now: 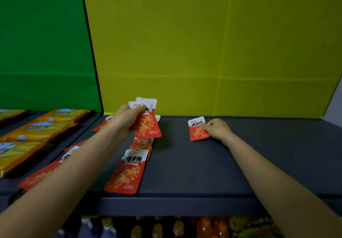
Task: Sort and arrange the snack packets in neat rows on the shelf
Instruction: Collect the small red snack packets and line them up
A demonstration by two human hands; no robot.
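My left hand [125, 119] holds a small stack of red-and-white snack packets [147, 124] upright above the dark shelf [185, 163], near the back wall. My right hand [217, 128] rests on a single red packet [198, 129] that lies flat on the shelf to the right, fingers pinching its right edge. A column of red packets runs toward the front edge below the left hand, the nearest one [125, 172] lying flat. More red packets [39, 177] lie partly hidden under my left forearm.
Yellow-orange snack bags [38, 126] fill the neighbouring shelf section on the left. A yellow back panel [203, 52] and a green panel [42, 43] stand behind. Bottles [205, 226] show on the lower shelf beneath the front edge.
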